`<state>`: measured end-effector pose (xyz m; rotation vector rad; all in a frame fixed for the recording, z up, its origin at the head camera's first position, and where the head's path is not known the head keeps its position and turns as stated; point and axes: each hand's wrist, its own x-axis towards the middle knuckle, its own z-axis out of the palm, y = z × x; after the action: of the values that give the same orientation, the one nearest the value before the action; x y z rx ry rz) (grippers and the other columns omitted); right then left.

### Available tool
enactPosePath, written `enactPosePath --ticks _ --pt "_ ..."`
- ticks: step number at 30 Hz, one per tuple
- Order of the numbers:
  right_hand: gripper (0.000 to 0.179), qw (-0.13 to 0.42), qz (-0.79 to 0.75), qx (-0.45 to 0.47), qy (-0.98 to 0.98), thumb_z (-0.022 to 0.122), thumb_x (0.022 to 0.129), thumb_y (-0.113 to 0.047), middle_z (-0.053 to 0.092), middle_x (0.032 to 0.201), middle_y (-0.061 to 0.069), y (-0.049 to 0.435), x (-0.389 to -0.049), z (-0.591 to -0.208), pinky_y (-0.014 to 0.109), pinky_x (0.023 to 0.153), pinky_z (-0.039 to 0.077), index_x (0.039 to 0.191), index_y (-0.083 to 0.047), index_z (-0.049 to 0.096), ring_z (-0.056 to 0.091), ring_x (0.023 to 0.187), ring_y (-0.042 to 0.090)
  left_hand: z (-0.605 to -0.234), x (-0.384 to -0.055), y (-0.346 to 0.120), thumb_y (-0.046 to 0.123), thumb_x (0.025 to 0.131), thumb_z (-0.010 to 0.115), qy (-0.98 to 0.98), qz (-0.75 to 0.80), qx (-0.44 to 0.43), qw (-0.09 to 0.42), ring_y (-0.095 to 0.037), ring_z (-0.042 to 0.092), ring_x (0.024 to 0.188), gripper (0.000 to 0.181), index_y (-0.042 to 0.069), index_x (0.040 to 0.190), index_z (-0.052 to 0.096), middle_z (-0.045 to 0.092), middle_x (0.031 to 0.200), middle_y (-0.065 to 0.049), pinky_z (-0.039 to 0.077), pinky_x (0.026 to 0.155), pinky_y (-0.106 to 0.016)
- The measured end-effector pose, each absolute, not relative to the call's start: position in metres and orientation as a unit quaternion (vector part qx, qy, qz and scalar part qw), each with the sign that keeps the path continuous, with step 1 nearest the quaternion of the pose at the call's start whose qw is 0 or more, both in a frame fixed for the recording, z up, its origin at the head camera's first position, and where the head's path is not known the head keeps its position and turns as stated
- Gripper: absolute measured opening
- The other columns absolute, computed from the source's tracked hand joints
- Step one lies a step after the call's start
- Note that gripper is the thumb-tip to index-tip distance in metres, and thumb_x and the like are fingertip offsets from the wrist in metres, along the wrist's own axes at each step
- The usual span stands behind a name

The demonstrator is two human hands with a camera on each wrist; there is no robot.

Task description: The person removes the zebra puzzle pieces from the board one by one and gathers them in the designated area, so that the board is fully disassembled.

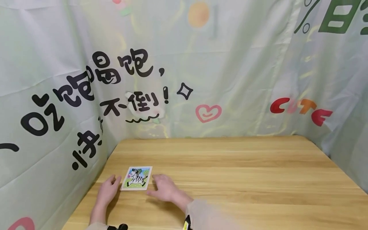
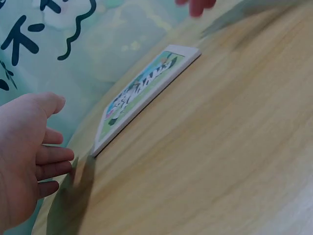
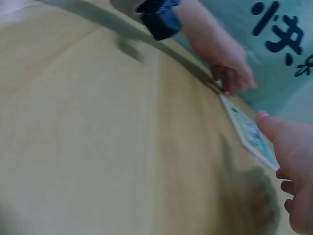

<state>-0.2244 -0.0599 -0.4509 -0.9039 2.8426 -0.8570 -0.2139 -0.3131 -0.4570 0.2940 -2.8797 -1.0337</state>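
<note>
Nearest are a pale sleeve (image 1: 205, 214) behind the right hand (image 1: 166, 187) and a dark strap (image 1: 118, 227) behind the left hand (image 1: 107, 190). The left hand is just beside the left edge of a square zebra picture (image 1: 136, 179), thumb lifted and other fingers loosely straight, slightly apart, holding nothing. The right hand is by the opposite edge, thumb spread away from partly bent fingers; it pinches nothing, though I cannot tell whether a fingertip touches.

The picture lies flat on the wooden table (image 1: 230, 172), between the hands. It looks light and stiff — a thin board with a smooth face, likely to slide if pushed, its corners perhaps easily chipped. Opposite edges seem the best hold, not the face.

Behind the table hangs a printed cloth (image 1: 230, 70) with a pink heart (image 1: 198, 116).
</note>
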Motion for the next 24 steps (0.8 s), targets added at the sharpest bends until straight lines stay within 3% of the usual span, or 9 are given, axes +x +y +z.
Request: enactPosePath --ticks 8,24 --pt "0.072 -0.001 -0.184 -0.311 0.933 0.056 0.084 -0.056 0.047 0.136 0.008 -0.077 -0.211 -0.463 0.036 0.106 0.028 0.133 -0.005 0.047 0.039 0.128 0.023 -0.460 -0.213 -0.306 0.033 0.099 0.038 -0.944 -0.315 0.085 0.050 -0.049 0.030 0.125 0.060 -0.015 0.135 0.033 0.040 0.132 -0.033 0.023 0.103 -0.056" --pt "0.070 -0.004 -0.173 -0.324 0.930 0.054 0.084 -0.057 0.046 0.138 0.004 -0.082 -0.206 -0.461 0.037 0.106 0.029 0.134 -0.008 0.047 0.039 0.128 0.022 -0.462 -0.211 -0.294 0.032 0.098 0.042 -0.942 -0.320 0.074 0.071 -0.048 0.035 0.123 0.054 -0.011 0.130 0.044 0.043 0.132 -0.030 0.026 0.102 -0.055"
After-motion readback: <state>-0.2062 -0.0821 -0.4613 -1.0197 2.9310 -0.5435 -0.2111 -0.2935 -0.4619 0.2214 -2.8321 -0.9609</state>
